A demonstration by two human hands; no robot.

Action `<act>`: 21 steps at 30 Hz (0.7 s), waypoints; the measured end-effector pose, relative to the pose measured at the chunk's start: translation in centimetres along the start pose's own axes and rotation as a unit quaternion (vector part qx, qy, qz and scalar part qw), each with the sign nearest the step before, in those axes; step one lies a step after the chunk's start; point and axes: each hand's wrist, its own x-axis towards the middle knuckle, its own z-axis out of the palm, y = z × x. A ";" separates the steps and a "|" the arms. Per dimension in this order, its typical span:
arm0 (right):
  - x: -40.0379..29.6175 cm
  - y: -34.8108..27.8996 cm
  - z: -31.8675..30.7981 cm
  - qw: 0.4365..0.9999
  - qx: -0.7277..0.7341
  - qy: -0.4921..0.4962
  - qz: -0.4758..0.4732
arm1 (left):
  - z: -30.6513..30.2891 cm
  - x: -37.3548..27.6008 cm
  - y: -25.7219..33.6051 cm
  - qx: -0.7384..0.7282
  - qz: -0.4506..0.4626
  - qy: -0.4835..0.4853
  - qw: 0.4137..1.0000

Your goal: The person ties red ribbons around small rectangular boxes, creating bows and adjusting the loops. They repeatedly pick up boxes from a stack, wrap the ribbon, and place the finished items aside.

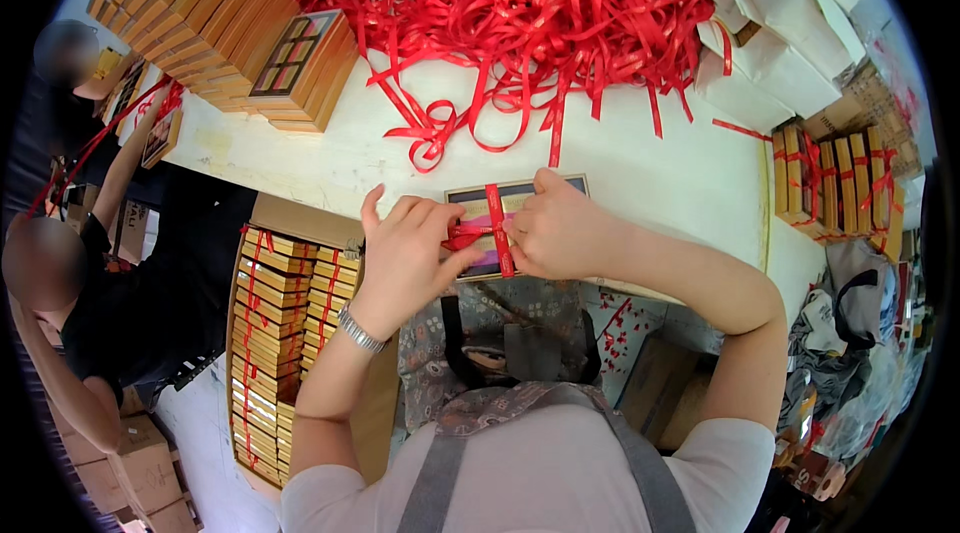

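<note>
A flat gift box with a gold edge lies at the front edge of the white table, before my body. One strip of red ribbon crosses its lid from back to front, and a red loop sticks out toward the left. My left hand has its thumb and fingertips around that loop. The fingers of my right hand are curled and pinch the ribbon near the crossing, over the right part of the box. Its right side is partly covered by this hand.
A heap of red ribbons spreads along the back of the table. Stacked boxes stand back left, white paper bags back right. Ribboned boxes sit at right; more fill a carton below left. A co-worker is at left.
</note>
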 end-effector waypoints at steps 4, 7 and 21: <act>-0.2 -0.3 -0.1 0.999 0.024 -0.013 0.017 | 1.4 -0.3 -1.0 -0.035 -0.028 -0.058 0.997; -0.3 -0.3 0.0 1.000 0.018 0.005 0.019 | 1.3 -0.4 -1.1 -0.026 -0.007 -0.042 0.999; -0.1 -1.5 -0.5 0.997 0.002 -0.018 0.077 | 0.5 0.4 -1.6 -0.491 -0.221 -0.290 0.791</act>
